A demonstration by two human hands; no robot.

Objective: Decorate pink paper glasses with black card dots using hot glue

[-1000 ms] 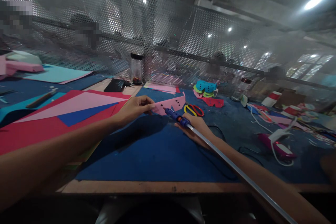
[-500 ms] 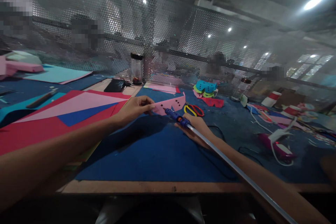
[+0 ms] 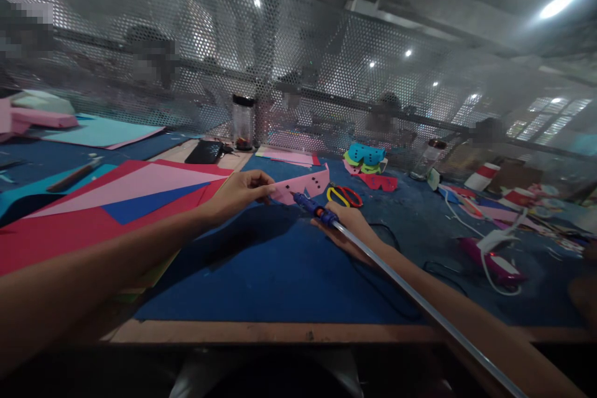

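My left hand (image 3: 254,189) pinches the left end of a pink paper mask (image 3: 313,185), which has several small dark dots and a notch in its lower edge. In my right hand (image 3: 347,224) is a blue hot glue gun (image 3: 314,208), its tip close to the mask's left part; whether it touches I cannot tell. A long clear glue stick (image 3: 415,295) runs out of the gun's back, over my right forearm. Just beyond the gun lie scissors (image 3: 344,195) with yellow and red handles.
Stacked blue and green masks (image 3: 366,154) and a red mask (image 3: 377,182) lie behind the scissors. Coloured sheets (image 3: 116,193) cover the left side. A jar (image 3: 243,121) and a phone (image 3: 204,152) stand near the mesh screen. At right lies a power strip (image 3: 497,264) with white cords.
The hot glue gun's tip seems to have shifted very slightly at the mask's left dots. Both hands otherwise hold the same place.
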